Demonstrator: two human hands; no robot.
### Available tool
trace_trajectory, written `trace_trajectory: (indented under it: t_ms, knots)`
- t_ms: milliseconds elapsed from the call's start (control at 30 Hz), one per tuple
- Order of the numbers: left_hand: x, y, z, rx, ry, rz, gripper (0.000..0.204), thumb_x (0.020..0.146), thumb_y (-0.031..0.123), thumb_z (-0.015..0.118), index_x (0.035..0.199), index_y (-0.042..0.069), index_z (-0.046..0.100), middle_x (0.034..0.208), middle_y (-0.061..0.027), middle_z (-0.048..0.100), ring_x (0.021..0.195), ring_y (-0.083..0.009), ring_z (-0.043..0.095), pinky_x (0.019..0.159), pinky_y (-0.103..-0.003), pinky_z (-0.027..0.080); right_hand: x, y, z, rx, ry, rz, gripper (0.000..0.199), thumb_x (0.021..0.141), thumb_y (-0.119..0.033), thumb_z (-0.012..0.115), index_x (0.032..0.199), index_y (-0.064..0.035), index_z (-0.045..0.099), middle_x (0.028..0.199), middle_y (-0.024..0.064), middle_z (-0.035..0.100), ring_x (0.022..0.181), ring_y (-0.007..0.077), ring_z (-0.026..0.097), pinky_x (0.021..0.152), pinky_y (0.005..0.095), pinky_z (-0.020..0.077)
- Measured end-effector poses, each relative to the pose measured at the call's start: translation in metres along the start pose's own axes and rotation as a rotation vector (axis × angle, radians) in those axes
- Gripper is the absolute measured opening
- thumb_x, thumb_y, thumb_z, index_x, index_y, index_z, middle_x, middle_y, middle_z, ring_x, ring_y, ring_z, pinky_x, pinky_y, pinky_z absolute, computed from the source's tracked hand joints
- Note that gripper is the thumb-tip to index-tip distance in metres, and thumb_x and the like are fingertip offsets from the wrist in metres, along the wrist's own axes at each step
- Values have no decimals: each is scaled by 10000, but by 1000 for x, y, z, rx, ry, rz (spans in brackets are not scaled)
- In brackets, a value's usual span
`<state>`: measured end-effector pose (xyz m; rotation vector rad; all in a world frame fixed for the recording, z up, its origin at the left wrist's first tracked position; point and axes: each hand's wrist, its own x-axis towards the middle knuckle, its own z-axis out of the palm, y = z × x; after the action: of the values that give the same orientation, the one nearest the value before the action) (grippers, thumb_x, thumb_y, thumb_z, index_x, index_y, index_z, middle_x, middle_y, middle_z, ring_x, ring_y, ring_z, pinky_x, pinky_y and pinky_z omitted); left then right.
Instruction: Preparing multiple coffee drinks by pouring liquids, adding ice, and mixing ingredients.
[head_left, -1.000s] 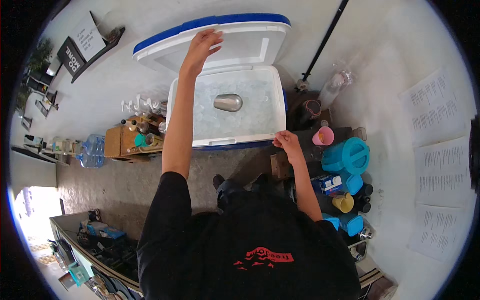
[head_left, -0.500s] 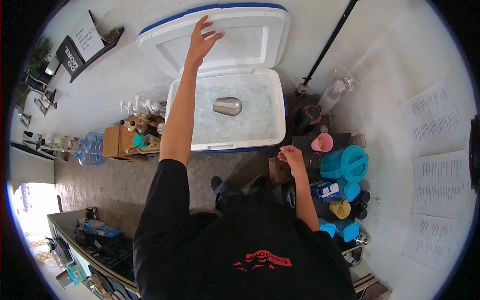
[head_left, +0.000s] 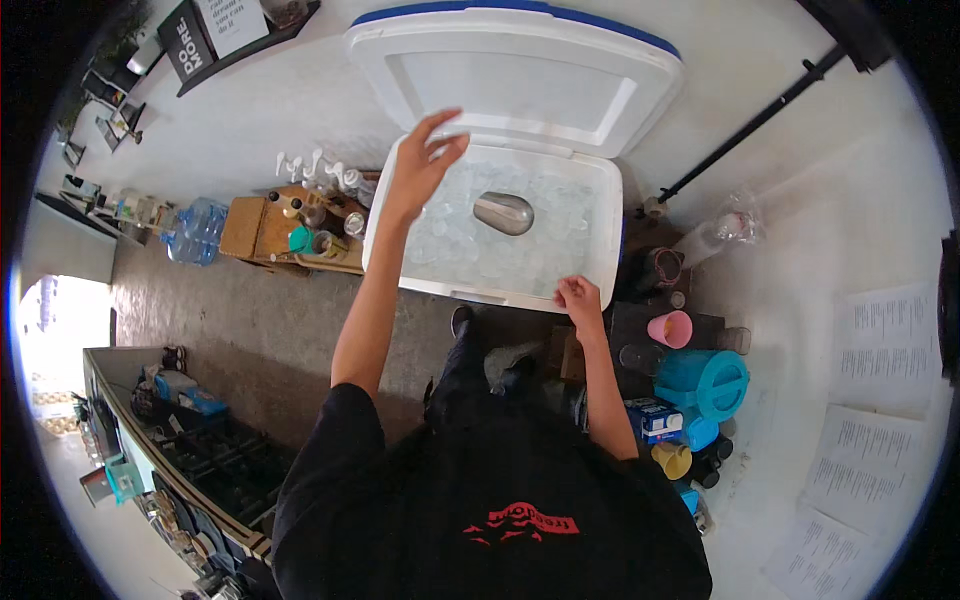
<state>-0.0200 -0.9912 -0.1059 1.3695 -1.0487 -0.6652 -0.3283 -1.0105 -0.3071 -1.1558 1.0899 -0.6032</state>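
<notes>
A white cooler (head_left: 612,225) stands in front of me with its white, blue-edged lid (head_left: 520,85) raised toward the wall. Ice cubes (head_left: 450,255) fill it, and a metal ice scoop (head_left: 504,213) lies on top of them. My left hand (head_left: 425,170) is over the cooler's left part, close to the foot of the lid, fingers spread and holding nothing. By the front right corner of the rim is my right hand (head_left: 580,300), its fingers curled in with nothing visible in them. Whether it touches the rim I cannot tell.
To the left, a wooden stand (head_left: 245,228) carries bottles and pump dispensers beside a large water bottle (head_left: 195,232). On the right are a pink cup (head_left: 670,329), a blue lidded pitcher (head_left: 720,385), a carton (head_left: 655,420) and a yellow cup (head_left: 672,460). A black pole (head_left: 750,125) leans behind.
My left hand has dropped from in front of the raised lid to over the cooler. My right hand has come closer to the cooler's front right rim. The view has shifted.
</notes>
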Motion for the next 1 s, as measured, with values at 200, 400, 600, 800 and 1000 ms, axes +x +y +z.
trace_trajectory:
  t_ms: [200,400,600,800,1000]
  knots:
    - [-89,-89,-21,-191,-19,-308,330,918,60,612,1234,0,539,1147,-99,627,1018,-185,614,862,-318,500,96,1,54,-450,98,-184,212,862,-158,652,1011,-7,633,850,133,647,801,261,659,700,381,528]
    - [-125,-132,-27,-154,-112,-386,263,960,116,580,1198,5,562,1083,-96,641,975,-174,635,823,-315,525,177,39,83,-975,270,-342,349,793,-174,708,1078,-1,606,986,206,630,953,371,612,780,463,518]
    - [-115,-152,-49,-117,-135,-422,222,974,96,552,1170,-7,569,1071,-104,642,974,-180,639,844,-326,546,193,39,105,-1128,148,44,366,823,-162,657,1116,-15,494,1083,203,591,992,392,622,831,459,529]
    - [-93,-166,-66,-55,-186,-442,226,964,109,573,1169,16,582,1019,-94,657,930,-151,649,796,-288,531,178,34,115,-1152,124,-138,396,825,-45,599,1190,-18,448,1035,224,617,934,402,646,739,460,543]
    - [-81,-167,-77,-108,-205,-454,214,971,121,561,1160,24,586,989,-78,663,915,-152,651,778,-290,531,145,18,114,-784,211,48,409,821,0,551,1214,13,438,927,290,626,887,459,623,736,512,510]
